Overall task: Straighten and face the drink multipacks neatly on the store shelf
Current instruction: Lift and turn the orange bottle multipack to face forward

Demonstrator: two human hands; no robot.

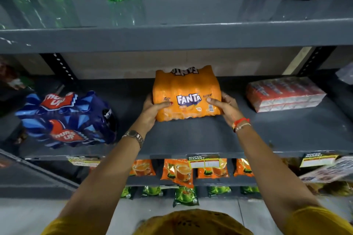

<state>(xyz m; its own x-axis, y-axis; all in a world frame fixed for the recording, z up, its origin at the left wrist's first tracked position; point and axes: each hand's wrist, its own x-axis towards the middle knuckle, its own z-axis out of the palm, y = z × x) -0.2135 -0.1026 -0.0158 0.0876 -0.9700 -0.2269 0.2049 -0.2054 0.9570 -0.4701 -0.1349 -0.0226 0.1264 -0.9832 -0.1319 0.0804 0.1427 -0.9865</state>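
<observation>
Both hands, left hand (pixel 152 109) and right hand (pixel 226 106), gripped the orange pack (pixel 186 93) by its lower corners mid-shelf (pixel 191 137); it looked heavy, with slippery film, so low side holds seemed wise.

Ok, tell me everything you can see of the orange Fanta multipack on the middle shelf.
The Fanta multipack is a block of small bottles wrapped in glossy orange plastic film, with the white Fanta logo facing forward and a second logo upside down on top. It stands upright mid-shelf on the grey metal shelf, set back from the front edge. The left hand and right hand grip its lower corners, thumbs on the front.
</observation>
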